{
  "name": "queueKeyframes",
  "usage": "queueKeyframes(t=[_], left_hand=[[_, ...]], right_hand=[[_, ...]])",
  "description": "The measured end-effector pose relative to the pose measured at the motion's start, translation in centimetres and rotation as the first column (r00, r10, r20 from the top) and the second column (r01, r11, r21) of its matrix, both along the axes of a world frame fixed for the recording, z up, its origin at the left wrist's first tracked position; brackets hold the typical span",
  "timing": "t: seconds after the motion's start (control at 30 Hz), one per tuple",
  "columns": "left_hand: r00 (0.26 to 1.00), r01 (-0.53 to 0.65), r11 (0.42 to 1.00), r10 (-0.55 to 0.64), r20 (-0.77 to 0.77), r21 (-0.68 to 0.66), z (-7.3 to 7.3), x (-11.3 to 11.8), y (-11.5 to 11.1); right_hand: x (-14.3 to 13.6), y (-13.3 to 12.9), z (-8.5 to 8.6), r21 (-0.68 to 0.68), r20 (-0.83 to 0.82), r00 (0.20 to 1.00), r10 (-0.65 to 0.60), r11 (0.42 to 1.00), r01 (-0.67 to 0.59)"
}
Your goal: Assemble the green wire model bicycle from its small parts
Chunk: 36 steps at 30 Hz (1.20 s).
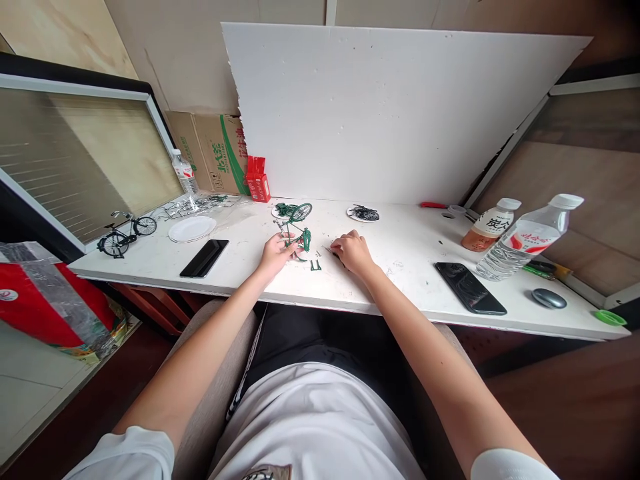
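My left hand grips the frame of a small green model bicycle standing on the white table. Its green wheel lies just behind. My right hand rests on the table to the right of the model, fingers curled over a thin dark tool or part; what it pinches is too small to tell. A small green loose part lies between the two hands, near the table's front edge.
A black model bicycle, white plate and black phone sit left. A black wheel part lies behind. Right: another phone, two bottles, a mouse. A white foam board stands at the back.
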State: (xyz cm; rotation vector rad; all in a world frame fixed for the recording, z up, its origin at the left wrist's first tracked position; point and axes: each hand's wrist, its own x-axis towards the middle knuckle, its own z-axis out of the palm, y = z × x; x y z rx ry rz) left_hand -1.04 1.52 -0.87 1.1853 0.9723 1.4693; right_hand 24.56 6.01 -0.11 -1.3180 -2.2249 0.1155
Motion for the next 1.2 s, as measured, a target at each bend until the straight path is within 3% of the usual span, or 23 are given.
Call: queueKeyframes(t=[0.4,0.5,0.6,0.7,0.77,0.93,1.2], left_hand=[[0.999,-0.012,1.000,0.012,-0.035,0.004,-0.4,0.1,0.3],[0.999,-0.011,1.000,0.011,-0.036,0.005,-0.3,0.1,0.3],[1.000,-0.010,1.000,0.009,-0.023,-0.003,-0.1,0.2,0.2],[1.000,-0.008,1.000,0.008,-0.023,-0.006,0.0,0.2,0.0],[1.000,-0.003,1.000,0.003,-0.021,-0.005,0.0,0.1,0.0],[1.000,0.000,1.000,0.000,0.009,-0.021,-0.1,0.0,0.0],[0.999,-0.029,0.999,0.029,0.027,-0.027,0.0,-0.1,0.0]], right_hand=[[-1.8,-0.9,0.0,0.015,0.169,0.975,-0.147,0.989,0.147],[-1.6,-0.6,-0.2,-0.042,0.068,0.987,-0.144,0.988,0.147],[-1.4,-0.4,-0.3,-0.125,-0.160,0.982,-0.096,0.989,0.077],[-1.6,-0.4,-0.1,-0.061,-0.341,0.940,-0.008,0.998,-0.014],[-1.7,-0.7,0.1,0.014,-0.369,0.929,0.042,0.999,-0.040],[-1.8,-1.0,0.1,0.067,-0.268,0.961,0.069,0.996,-0.053],[-1.6,-0.9,-0.2,-0.053,-0.173,0.983,0.053,0.997,-0.063]])
